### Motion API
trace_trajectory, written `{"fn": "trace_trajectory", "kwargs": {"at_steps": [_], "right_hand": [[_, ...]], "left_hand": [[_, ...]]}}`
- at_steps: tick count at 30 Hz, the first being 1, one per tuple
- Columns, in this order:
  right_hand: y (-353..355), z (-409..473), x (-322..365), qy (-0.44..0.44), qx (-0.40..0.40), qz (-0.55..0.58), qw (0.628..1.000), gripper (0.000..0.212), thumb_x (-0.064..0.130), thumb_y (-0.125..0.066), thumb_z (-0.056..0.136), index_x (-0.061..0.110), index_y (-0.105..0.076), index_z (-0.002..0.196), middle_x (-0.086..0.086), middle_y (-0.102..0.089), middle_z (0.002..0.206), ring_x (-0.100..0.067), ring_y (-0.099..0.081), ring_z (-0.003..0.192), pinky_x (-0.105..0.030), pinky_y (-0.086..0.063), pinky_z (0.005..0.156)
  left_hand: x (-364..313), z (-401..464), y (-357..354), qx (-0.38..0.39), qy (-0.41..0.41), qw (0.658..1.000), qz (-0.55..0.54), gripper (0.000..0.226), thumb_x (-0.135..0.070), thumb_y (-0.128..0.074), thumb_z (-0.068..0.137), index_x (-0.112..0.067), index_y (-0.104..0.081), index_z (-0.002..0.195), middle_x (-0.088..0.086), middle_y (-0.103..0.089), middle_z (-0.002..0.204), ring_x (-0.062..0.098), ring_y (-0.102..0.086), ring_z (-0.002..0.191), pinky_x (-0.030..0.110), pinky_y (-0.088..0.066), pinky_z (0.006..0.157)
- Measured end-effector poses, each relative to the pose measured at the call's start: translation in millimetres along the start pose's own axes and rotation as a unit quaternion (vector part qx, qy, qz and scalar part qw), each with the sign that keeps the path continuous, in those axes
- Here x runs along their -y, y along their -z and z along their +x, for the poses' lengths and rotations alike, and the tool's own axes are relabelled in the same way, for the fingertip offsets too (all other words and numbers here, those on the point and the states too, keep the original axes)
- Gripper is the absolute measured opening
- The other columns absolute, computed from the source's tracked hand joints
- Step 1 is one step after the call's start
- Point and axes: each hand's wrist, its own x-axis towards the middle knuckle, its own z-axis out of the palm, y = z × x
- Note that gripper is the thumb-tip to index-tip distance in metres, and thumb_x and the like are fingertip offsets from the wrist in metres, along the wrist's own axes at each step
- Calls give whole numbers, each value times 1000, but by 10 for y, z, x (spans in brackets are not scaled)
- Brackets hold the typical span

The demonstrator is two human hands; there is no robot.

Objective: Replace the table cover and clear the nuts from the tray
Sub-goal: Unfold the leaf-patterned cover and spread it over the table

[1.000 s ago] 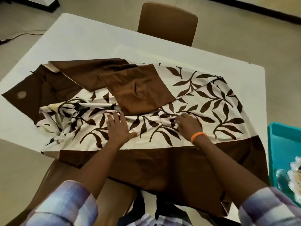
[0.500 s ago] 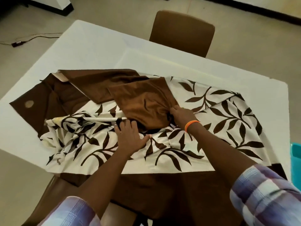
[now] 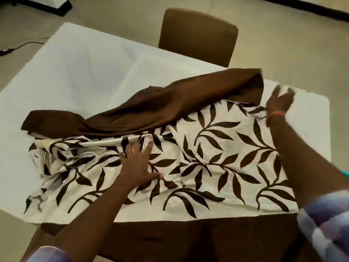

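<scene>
The table cover (image 3: 217, 167), cream with dark brown leaves and a plain brown border, lies partly spread over the white table (image 3: 85, 72). Its brown border (image 3: 170, 106) is folded in a raised ridge from the left side to the far right. The left part stays bunched and creased. My left hand (image 3: 137, 163) lies flat on the cover's middle with fingers apart. My right hand (image 3: 279, 103), blurred and with fingers spread, is at the cover's far right corner beside the end of the brown fold. Only a teal sliver of the tray (image 3: 346, 173) shows at the right edge; no nuts are visible.
A brown chair (image 3: 198, 35) stands at the table's far side. The cover's near brown edge (image 3: 188, 241) hangs over the front of the table. A dark cable (image 3: 20, 46) runs across the floor at the left.
My right hand has swept the brown flap from the cover's middle out to the far right corner, baring more of the leaf pattern. My left hand stayed pressed on the cover.
</scene>
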Motion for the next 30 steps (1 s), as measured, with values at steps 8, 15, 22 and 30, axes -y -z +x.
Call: {"fn": "trace_trajectory", "kwargs": {"at_steps": [8, 15, 22, 30], "right_hand": [[-45, -1531, -1122, 306, 180, -369, 859, 70, 62, -36, 90, 19, -27, 146, -12, -27, 153, -33, -24, 142, -65, -13, 112], [442, -1746, -1515, 179, 172, -420, 873, 77, 80, -12, 85, 42, 10, 149, 5, 11, 161, -26, 12, 148, -74, 4, 106], [1269, -2431, -2179, 31, 140, -424, 894, 81, 84, -7, 80, 45, 12, 148, 7, 15, 161, -25, 18, 147, -74, 3, 106], [1317, -2379, -1863, -63, 177, -365, 912, 79, 66, -42, 87, 28, -16, 151, -9, 3, 161, -37, 3, 146, -74, -3, 107]], "left_hand": [[-60, 64, 6, 12, 19, 1000, -9, 137, -91, -63, 44, -44, 8, 151, 10, 7, 160, 40, 1, 145, 69, -16, 111], [-4, -140, -96, 28, 21, 999, -29, 136, -95, -58, 41, -49, 9, 150, 21, 22, 158, 46, 15, 145, 70, -11, 110], [7, -326, -190, 67, -79, 994, 27, 142, -103, -38, 29, -49, 22, 146, 21, 35, 153, 50, 26, 140, 74, -2, 108], [97, -404, -103, 60, -110, 991, 56, 115, -72, -63, 73, -33, 9, 154, 14, 11, 162, 40, 4, 148, 62, -16, 116]]}}
